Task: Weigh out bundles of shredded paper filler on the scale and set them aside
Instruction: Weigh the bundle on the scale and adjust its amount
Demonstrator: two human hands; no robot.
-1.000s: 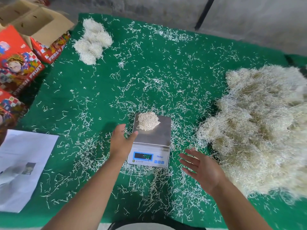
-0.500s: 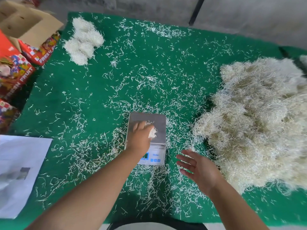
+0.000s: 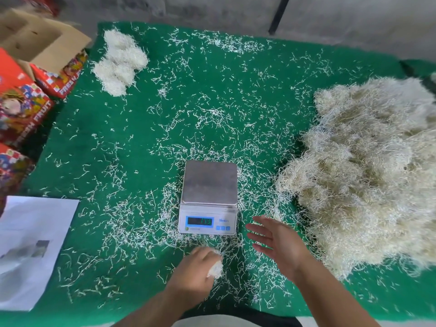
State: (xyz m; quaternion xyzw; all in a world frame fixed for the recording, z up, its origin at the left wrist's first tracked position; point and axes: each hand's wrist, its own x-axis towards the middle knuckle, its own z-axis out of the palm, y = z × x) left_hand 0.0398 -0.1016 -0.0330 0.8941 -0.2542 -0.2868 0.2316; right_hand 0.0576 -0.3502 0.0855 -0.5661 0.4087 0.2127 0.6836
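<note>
Head view: bundle (image 3: 215,269) inside left hand (image 3: 197,267).

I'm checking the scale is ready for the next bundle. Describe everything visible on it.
The scale sits flat on the green mat, near the front edge, between the two hands. It has a square, bare brushed-metal pan over a white body, with a lit blue display and small blue buttons in front; the digits are too blurred to read. Loose shreds lie around its base. Neither hand touches it.
</note>
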